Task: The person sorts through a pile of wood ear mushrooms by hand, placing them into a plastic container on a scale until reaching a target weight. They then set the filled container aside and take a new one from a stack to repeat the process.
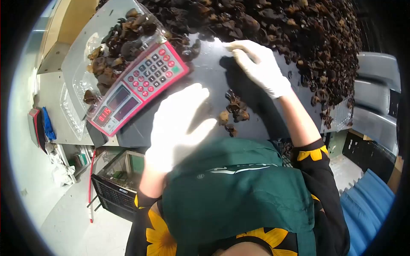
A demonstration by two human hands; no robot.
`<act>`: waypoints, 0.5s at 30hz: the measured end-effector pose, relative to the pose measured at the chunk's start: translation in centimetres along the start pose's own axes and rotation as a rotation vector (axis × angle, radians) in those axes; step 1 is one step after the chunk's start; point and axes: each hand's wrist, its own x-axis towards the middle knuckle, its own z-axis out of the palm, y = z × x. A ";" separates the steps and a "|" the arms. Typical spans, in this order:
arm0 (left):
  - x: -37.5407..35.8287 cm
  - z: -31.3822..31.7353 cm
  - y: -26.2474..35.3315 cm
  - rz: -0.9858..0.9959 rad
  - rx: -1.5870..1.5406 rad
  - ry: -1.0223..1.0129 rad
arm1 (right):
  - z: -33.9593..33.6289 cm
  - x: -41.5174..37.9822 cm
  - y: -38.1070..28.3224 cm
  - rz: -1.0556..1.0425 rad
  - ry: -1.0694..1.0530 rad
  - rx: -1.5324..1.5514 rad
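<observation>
My left hand (181, 123), in a white glove bleached by bright light, is over the grey table beside the scale, fingers stretched out and nothing visible in it. My right hand (260, 66), also gloved, reaches toward the edge of a big heap of dark wood ear mushrooms (273, 25). Its fingers are extended and somewhat apart from the thumb, with nothing visible between them. A few loose mushroom pieces (234, 106) lie between my hands. On the left, a pink-framed digital scale (141, 87) with lit red digits carries a clear tray holding more wood ear mushrooms (124, 42).
Clear plastic trays (72, 113) lie beside the scale. Below the table on the left is a black crate (113, 192) near a red pole (91, 183). Stacked clear containers (376, 94) stand at the right, above blue ridged material (367, 205).
</observation>
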 end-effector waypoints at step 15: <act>-3.5 9.7 -1.5 0.029 -0.140 0.005 | -4.3 -15.8 -0.9 0.443 0.481 0.189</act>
